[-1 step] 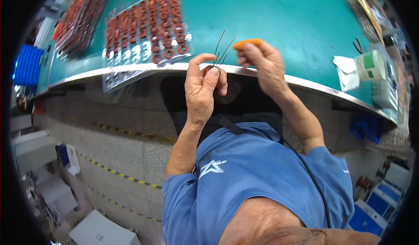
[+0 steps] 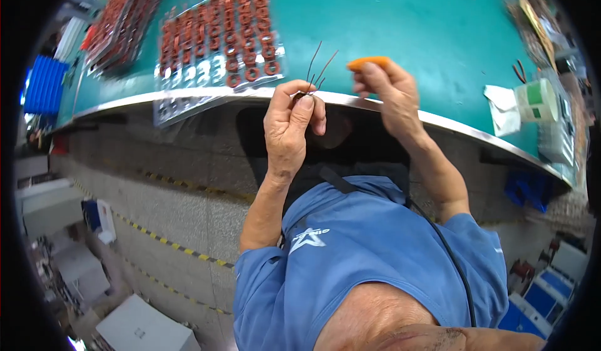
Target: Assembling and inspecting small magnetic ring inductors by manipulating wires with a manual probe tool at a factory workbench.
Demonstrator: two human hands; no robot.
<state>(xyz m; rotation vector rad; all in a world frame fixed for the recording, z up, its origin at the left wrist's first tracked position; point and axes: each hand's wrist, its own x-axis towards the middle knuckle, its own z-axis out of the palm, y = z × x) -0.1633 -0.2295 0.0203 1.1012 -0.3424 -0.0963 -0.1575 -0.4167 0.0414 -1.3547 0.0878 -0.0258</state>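
Between the thumb and fingers of my left hand (image 2: 290, 122) is a small wire-wound ring coil (image 2: 302, 96), mostly covered by the fingertips. Several thin dark copper wire ends (image 2: 320, 69) stick up from it, two of them long and two short. My right hand (image 2: 394, 91) is closed around a slim orange tool (image 2: 368, 62) with a tapered tip pointing left; its kind I cannot make out. That tip is to the right of the wire ends, apart from them. Both hands are at the near edge of the green tabletop (image 2: 400, 22).
A clear plastic tray (image 2: 216, 91) with rows of red-brown coils overhangs the table edge at left, its nearest pockets unfilled. Stacked filled trays (image 2: 122, 29) stand farther left, near a blue bin (image 2: 42, 90). At right are a white-and-green cup (image 2: 536, 99) and white paper (image 2: 503, 110).
My right hand has shifted slightly right with the orange tool, widening the distance to the wire ends. My left hand still grips the coil in nearly the same place.
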